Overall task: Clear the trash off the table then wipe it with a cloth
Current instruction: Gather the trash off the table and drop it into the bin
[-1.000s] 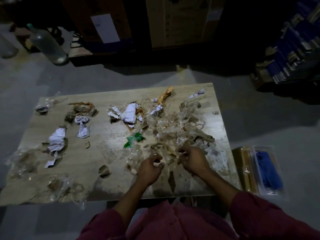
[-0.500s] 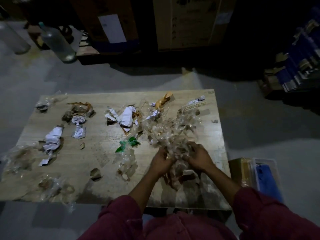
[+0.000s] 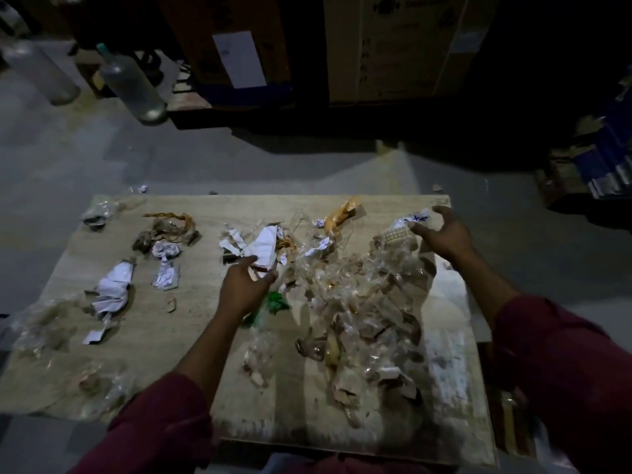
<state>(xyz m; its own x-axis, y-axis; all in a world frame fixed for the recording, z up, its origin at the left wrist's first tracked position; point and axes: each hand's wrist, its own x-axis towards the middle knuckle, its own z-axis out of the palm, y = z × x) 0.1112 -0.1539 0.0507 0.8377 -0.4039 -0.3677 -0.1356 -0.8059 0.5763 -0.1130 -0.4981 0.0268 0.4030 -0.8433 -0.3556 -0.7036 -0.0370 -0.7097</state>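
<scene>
on the pale wooden desk, a heap of clear crumpled plastic wrappers lies right of centre; crumpled white paper scraps lie left; two clear glass bottles stand on the floor behind.

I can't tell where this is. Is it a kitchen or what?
Probably a storeroom or warehouse, not a kitchen: big cardboard boxes stand on the floor, more stacked goods at right, and a bare concrete floor.
</scene>
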